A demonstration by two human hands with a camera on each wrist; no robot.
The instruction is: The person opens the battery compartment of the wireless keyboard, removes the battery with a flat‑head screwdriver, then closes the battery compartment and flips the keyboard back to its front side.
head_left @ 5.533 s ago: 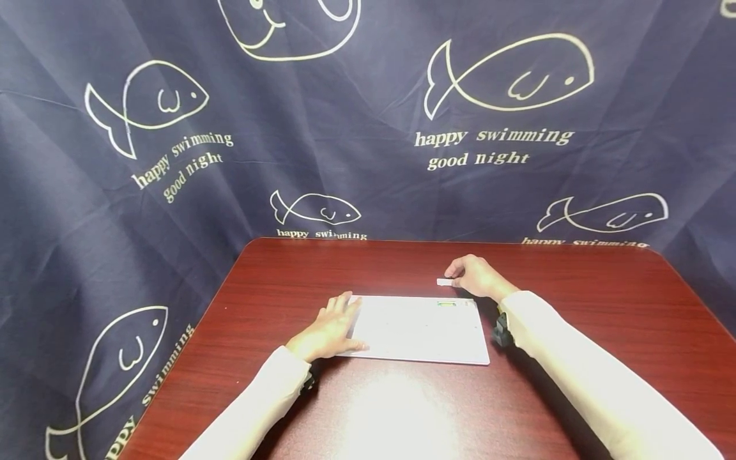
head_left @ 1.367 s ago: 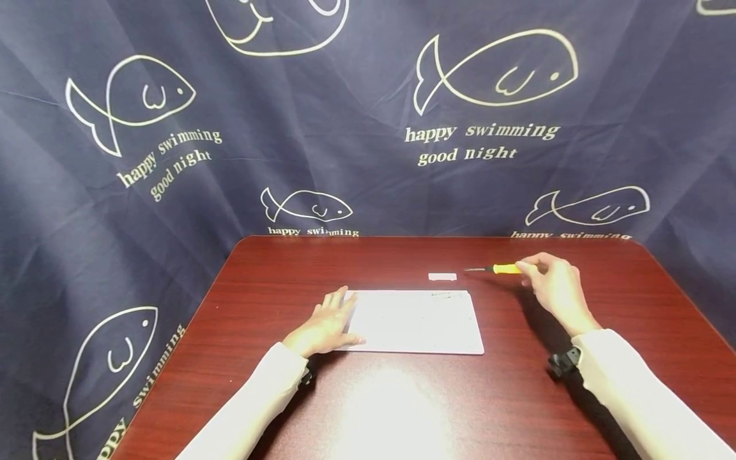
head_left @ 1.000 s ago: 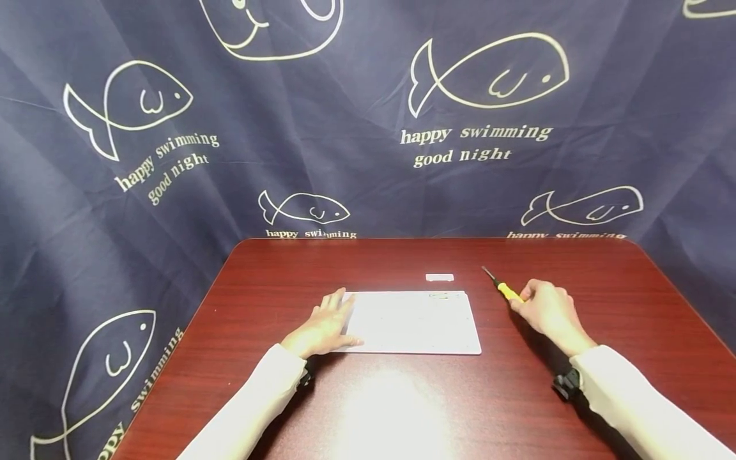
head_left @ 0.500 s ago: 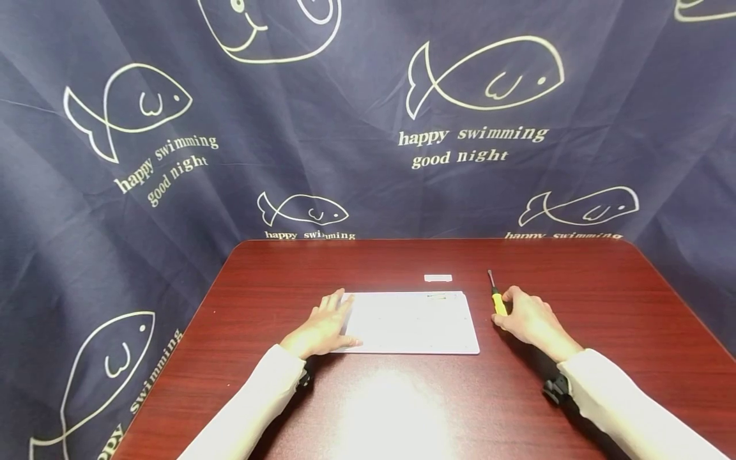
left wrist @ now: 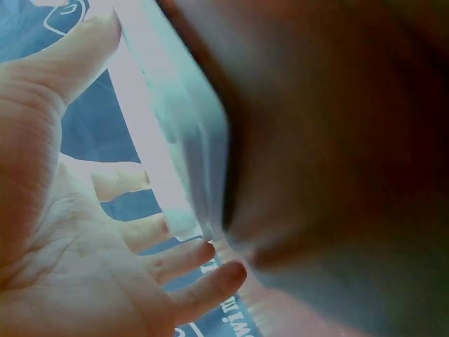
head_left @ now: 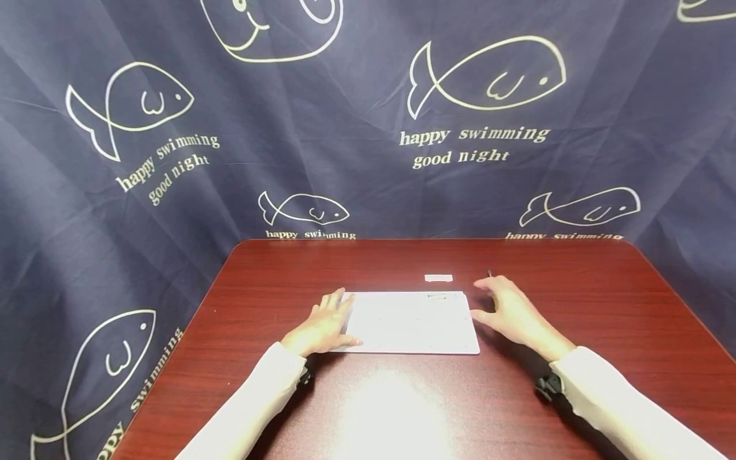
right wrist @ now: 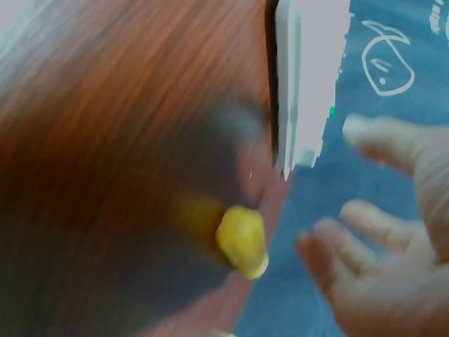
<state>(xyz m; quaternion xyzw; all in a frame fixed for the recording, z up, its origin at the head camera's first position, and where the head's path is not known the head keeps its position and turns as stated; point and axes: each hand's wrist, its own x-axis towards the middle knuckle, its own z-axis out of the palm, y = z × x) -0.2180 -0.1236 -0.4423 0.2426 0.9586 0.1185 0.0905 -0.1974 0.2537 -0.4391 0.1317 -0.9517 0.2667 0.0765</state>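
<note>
A flat white slab (head_left: 411,326), like an upturned keyboard, lies on the table with a small recess (head_left: 437,296) near its far right corner. Across its left end rests my left hand (head_left: 321,327), thumb and fingers spread. My right hand (head_left: 512,313) is beside the right end, thumb and fingers apart and holding nothing. Under or behind it lies a screwdriver; in the head view only its dark tip (head_left: 489,273) shows. The right wrist view has its yellow handle (right wrist: 242,239) apart from the fingers. Beyond the slab lies a small white cover (head_left: 439,278).
The reddish-brown wooden table (head_left: 322,415) ends at a dark blue curtain (head_left: 368,128) printed with fish and lettering. A bright glare lies on the table in front of the slab. Dark wrist cameras sit under both white sleeves.
Earlier my right hand put down the small cover, then held the screwdriver. It has since let go of the screwdriver right of the slab and moved left. My left hand has stayed put.
</note>
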